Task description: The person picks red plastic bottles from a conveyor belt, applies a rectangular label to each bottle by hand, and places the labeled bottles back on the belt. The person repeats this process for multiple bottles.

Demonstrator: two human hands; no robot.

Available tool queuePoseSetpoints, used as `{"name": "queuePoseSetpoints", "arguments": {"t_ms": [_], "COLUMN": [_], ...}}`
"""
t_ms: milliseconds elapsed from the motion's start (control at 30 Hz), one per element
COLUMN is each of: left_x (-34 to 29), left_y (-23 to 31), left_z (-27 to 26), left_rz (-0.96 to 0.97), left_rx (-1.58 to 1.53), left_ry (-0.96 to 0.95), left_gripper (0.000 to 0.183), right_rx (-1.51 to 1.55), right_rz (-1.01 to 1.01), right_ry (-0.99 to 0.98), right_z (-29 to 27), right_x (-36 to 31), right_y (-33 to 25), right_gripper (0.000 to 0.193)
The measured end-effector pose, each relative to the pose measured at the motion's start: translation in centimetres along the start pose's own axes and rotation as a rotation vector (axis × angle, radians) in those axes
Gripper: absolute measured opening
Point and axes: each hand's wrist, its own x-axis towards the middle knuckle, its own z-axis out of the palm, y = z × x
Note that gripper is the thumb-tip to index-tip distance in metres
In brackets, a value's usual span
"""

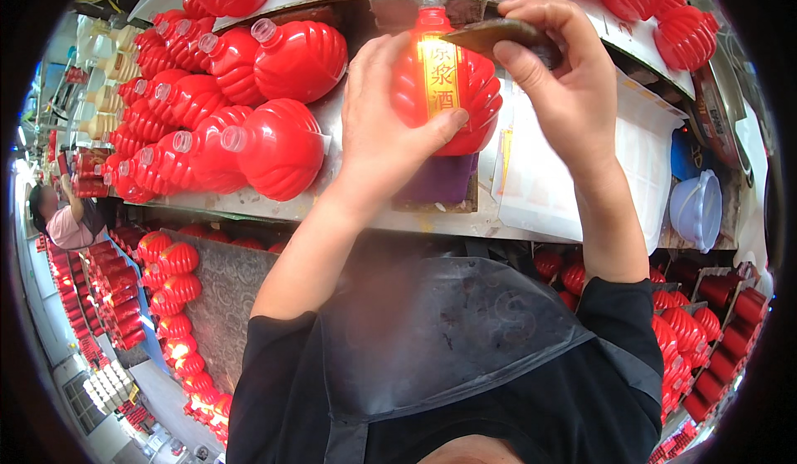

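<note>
A red ribbed bottle [477,99] with a clear, uncapped neck stands before me on the workbench, tilted slightly away. Down its front runs a yellow-gold label strip [442,78] with printed characters. My left hand [383,119] is wrapped round the bottle's left side, its thumb across the lower part of the label. In my right hand [573,78] is a dark, flat, pointed scraper-like blade [490,36], gripped between thumb and fingers. Its tip lies over the upper right of the label; whether it touches is unclear. A purple cloth [438,180] shows under the bottle.
Several red bottles lie on their sides at the left, the nearest [282,148] close to my left forearm. White translucent sheets [581,165] lie right of the bottle. A pale blue bucket [697,208] stands far right. Another person [70,223] is at the far left.
</note>
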Motion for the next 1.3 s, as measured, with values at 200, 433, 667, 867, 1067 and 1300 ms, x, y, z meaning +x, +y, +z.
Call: {"name": "queuePoseSetpoints", "arguments": {"t_ms": [200,433,667,867,1067,1300], "left_x": [0.0,-0.1,0.8,2.8,4.8,5.8], "left_y": [-1.8,-2.4,-2.5,-2.3,-2.1,-1.4], "left_z": [-0.2,-0.1,-0.7,-1.1,-1.6,-1.6], "left_rz": [0.028,0.035,-0.086,-0.205,-0.315,-0.435], "left_rx": [-0.216,-0.237,-0.415,-0.619,-0.685,-0.805], "left_ry": [-0.008,-0.001,-0.059,-0.133,-0.213,-0.231], "left_gripper": [0.057,0.058,0.054,0.032,0.027,0.030], "right_rx": [-0.473,-0.351,-0.332,-0.481,-0.478,-0.469], "right_rz": [-0.506,-0.521,-0.527,-0.121,-0.193,-0.225], "right_ry": [-0.267,-0.268,-0.372,-0.032,-0.151,0.007], "right_z": [0.9,1.4,2.8,2.5,2.1,2.1], "right_x": [-3.4,-6.1,-4.9,0.9,1.7,3.1], "right_y": [-0.4,-1.3,-1.3,-1.0,-0.1,-0.1], "right_gripper": [0.027,0.023,0.024,0.031,0.029,0.023]}}
